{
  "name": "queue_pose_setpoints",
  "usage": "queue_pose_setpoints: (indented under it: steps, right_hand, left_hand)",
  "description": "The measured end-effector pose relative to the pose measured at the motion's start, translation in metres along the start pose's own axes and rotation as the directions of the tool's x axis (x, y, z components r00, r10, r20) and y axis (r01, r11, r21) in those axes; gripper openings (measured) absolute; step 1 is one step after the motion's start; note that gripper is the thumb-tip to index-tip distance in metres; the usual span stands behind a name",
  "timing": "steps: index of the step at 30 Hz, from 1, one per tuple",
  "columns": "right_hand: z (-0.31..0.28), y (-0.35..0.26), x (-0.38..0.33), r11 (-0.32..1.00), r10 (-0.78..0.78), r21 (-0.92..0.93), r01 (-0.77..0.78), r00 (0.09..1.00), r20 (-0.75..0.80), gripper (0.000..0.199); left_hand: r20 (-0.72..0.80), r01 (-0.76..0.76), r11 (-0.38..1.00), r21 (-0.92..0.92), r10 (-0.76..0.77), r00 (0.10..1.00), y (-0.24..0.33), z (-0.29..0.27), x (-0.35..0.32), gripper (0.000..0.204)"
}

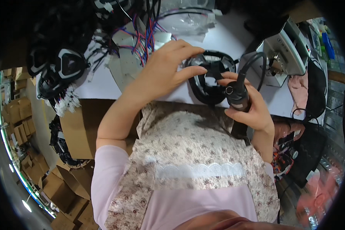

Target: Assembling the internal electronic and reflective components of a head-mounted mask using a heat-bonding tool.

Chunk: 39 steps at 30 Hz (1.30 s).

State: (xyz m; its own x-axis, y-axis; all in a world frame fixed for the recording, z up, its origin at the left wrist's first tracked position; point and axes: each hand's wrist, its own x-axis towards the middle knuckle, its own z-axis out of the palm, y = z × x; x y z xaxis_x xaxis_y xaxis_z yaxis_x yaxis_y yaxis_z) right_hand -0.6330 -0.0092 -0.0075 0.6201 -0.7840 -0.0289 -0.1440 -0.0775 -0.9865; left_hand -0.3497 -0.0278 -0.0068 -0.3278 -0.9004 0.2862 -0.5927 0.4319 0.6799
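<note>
My left hand [165, 69] grips a black ring-shaped plastic part [207, 82] at its upper left rim, holding it over the white tabletop [96, 88]. My right hand [253, 109] is closed around a black corded handheld tool [237, 96], its tip pressed against the right side of the ring part. The tool's black cable [257, 63] loops up and to the right. Much of the ring's lower edge lies hidden behind my floral-print clothing.
Bundles of red, blue and black wires [143, 34] lie at the table's back. A pile of black parts [61, 65] sits at the left. A grey and white bench machine [287, 50] stands at the right. Cardboard boxes [65, 188] fill the floor to the left.
</note>
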Motion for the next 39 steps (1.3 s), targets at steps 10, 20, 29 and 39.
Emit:
queue_pose_setpoints:
  steps: [10, 20, 29, 39]
  right_hand:
    - [-0.008, 0.014, -0.017, 0.957, 0.129, 0.276, -0.093, 0.985, -0.115, 0.062]
    - [-0.013, 0.016, -0.014, 0.937, 0.140, 0.338, -0.093, 0.983, -0.120, 0.063]
    - [-0.012, 0.020, -0.014, 0.957, 0.072, 0.288, -0.035, 0.990, -0.121, 0.063]
    - [-0.008, 0.018, -0.014, 0.957, 0.109, 0.284, -0.058, 0.980, -0.167, 0.062]
  left_hand:
    - [-0.152, 0.087, 0.960, 0.266, -0.047, 0.987, -0.013, -0.047, 0.079, 0.021]
    - [-0.137, 0.090, 0.674, 0.733, 0.016, 0.990, -0.098, -0.016, 0.109, 0.023]
    - [-0.169, 0.002, 0.745, 0.667, 0.150, 0.974, -0.085, -0.027, 0.090, 0.016]
    - [-0.131, -0.406, 0.776, 0.483, 0.523, 0.842, -0.024, -0.022, 0.030, 0.026]
